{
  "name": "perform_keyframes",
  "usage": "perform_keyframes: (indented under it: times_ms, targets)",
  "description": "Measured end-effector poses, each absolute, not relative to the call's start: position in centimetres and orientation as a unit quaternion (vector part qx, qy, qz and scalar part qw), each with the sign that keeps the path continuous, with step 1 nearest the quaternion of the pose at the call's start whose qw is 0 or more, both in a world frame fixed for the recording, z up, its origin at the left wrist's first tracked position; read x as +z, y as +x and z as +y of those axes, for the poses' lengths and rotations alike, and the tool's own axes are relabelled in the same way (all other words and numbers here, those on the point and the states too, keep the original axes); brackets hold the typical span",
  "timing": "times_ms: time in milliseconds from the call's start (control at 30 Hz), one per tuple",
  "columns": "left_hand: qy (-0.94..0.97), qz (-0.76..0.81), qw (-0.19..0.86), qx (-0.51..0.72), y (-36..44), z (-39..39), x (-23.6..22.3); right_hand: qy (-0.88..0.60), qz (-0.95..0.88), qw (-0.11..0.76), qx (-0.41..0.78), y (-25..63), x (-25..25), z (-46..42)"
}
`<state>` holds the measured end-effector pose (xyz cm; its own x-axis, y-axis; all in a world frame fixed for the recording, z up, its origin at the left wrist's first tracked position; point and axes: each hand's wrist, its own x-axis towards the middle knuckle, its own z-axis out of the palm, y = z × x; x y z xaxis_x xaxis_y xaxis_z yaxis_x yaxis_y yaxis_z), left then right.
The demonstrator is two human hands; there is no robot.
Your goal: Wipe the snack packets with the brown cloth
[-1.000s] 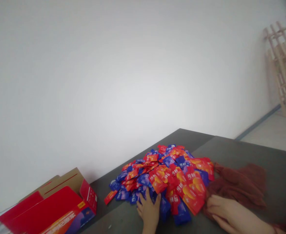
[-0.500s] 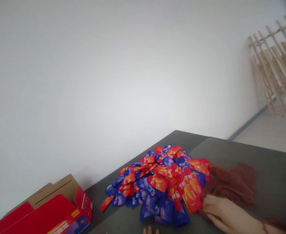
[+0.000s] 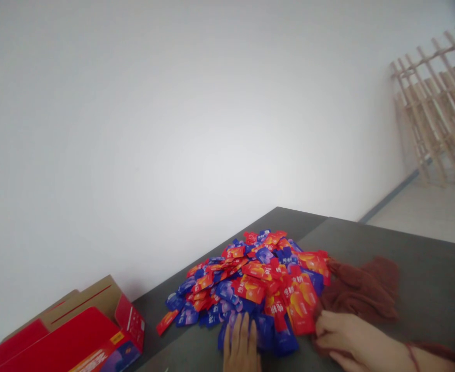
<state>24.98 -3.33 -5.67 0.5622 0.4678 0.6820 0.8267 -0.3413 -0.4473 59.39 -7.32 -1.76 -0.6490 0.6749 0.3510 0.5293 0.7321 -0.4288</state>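
A heap of red-orange and blue pouches (image 3: pixel 251 279) lies on the dark table. My left hand (image 3: pixel 242 345) rests with stretched fingers over the blue pouches at the near edge of the heap. To the right, my right hand (image 3: pixel 338 333) is closed, its curled fingers gripping a crumpled brown cloth (image 3: pixel 367 289). The cloth lies against the right side of the heap, beside a red-orange pouch (image 3: pixel 300 305) close to my knuckles. What lies under my right palm is hidden.
An open red cardboard box (image 3: pixel 76 330) stands at the lower left, its brown flap raised. A white wall (image 3: pixel 173 129) rises behind the dark table (image 3: pixel 417 258). Wooden slatted racks (image 3: pixel 437 103) lean at the far right.
My left hand has come up from the bottom edge onto the near blue pouches. My right hand stays on the brown cloth. The whole view has shifted slightly.
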Motion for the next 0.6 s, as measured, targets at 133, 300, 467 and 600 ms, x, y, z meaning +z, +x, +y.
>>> perform_keyframes:
  times_ms: [133,300,467,600]
  targets:
    - [-0.792,-0.348,0.407,-0.293,29.6,-1.8,-5.4,-0.333,-0.913,0.213,0.103,58.6,-2.6,-6.6]
    - [-0.797,-0.245,0.361,-0.418,33.8,-2.8,-6.7,-0.417,-0.882,0.211,0.060,57.0,-3.2,-4.7]
    - [-0.785,-0.302,0.315,-0.441,38.5,-4.9,-9.9,-0.441,-0.862,0.238,0.076,58.0,-1.7,-3.8]
    - [-0.802,-0.366,0.224,-0.416,38.6,-5.7,-10.3,-0.409,-0.869,0.266,0.088,59.3,0.5,-5.7]
